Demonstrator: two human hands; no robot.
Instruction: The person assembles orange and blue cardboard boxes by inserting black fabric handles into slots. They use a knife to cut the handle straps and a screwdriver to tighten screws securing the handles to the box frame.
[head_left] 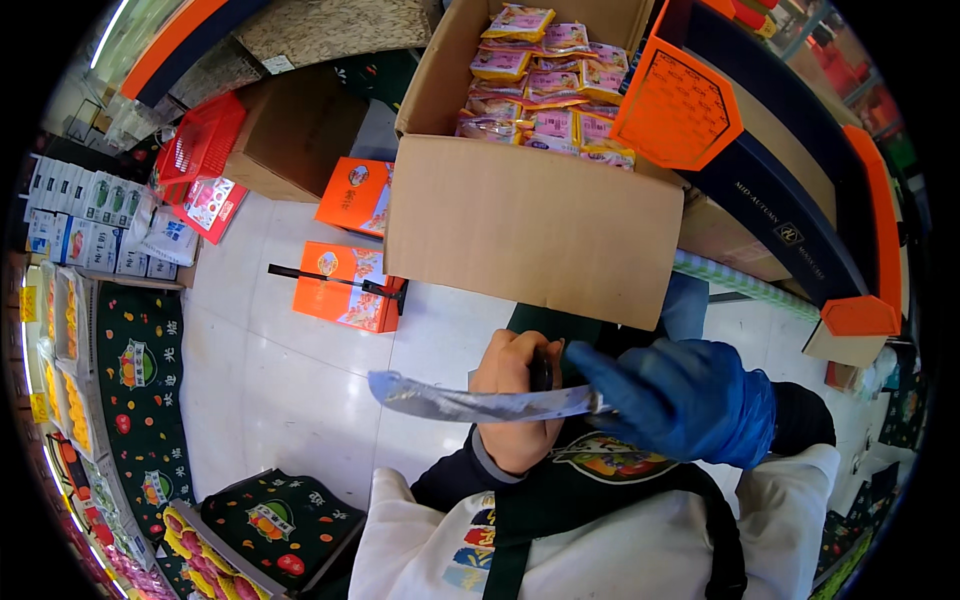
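My right hand, in a blue glove, is closed on the handle of a knife. Its long, slightly curved blade is smeared and points left, crossing in front of my left hand. That hand is bare, with the fingers curled round something dark that shows only in part; I cannot make out what it is. Just beyond both hands stands an open cardboard box, its near flap hanging toward me. Several pink-and-yellow snack packets fill its inside.
Orange boxes stand on the floor left of the cardboard box, a black bar across one. Farther left are a red basket and a brown carton. A dark blue-and-orange display frame rises at the right. Netted fruit sits at the lower left.
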